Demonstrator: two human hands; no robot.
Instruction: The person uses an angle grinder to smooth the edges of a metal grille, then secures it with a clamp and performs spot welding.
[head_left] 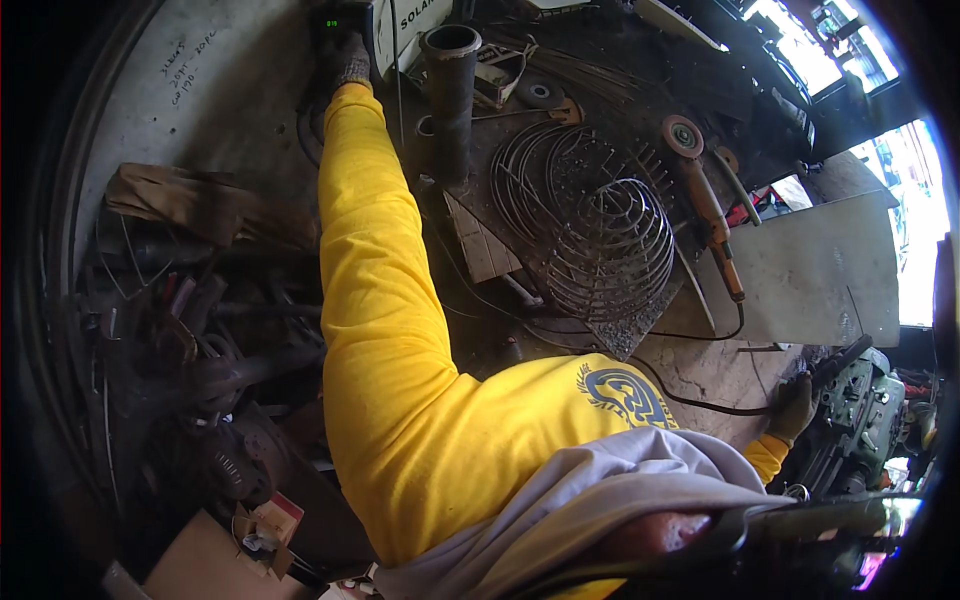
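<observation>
My left arm, in a yellow sleeve, stretches to the top of the view. My gloved left hand (350, 62) is at the front of a dark machine with a small lit green display (332, 22); its fingers are lost in shadow. Far out on the right, my gloved right hand (796, 410) is closed round the black handle of what looks like a welding electrode holder (840, 365). A black cable (715, 408) runs from that hand to the left. Between my arms, a spiral coil of metal rod (612, 250) lies on the cluttered work surface.
An upright steel pipe (452, 110) stands beside my left forearm. An orange angle grinder (705, 200) rests right of the coil, its cord trailing down. A green machine (868, 415) is beyond my right hand. Scrap metal (200, 370) and a cardboard box (195, 560) fill the left side.
</observation>
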